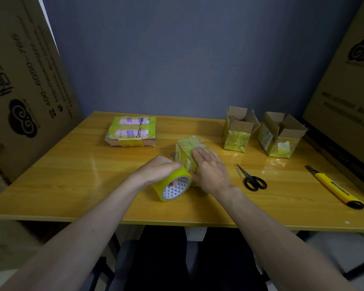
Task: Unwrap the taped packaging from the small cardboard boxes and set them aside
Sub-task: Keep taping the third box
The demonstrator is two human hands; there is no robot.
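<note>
While the left hand grips a yellow tape roll, fingers curled over it, the right hand lies flat, fingers straight, on a taped box mid-bench. Two opened boxes stand far right, near scissors.

- We see a yellow tape roll, its core white with grey triangles.
- Right of the roll: black-handled scissors, then a yellow knife with a black end.
- Behind the roll: a brown box wrapped in yellow-green tape.
</note>
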